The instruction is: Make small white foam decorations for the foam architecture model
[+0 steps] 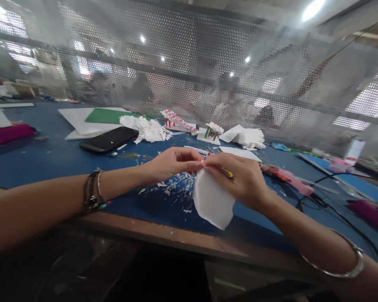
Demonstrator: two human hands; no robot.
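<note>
On the blue tabletop [59, 161], before a perforated metal screen [176, 54], one black phone [109, 139] lies left of two small white-based models [179, 122]; nearer, the left hand's [171, 165] fingertips pinch the top of one white sheet [212, 199]; it hangs over the near edge, long axis running down and slightly right, its top pinched too by the right hand [236, 172].

The right hand [236, 176] hid most of a yellow object [228, 172] beneath it. Where the fingertips met, the pinched tip of the white paper [212, 199] was too small to make out. Two people behind the perforated metal screen [176, 54] were blurred, their heads pixelated. The left edge cut off a magenta object [11, 133], and both forearms ran out of view.
</note>
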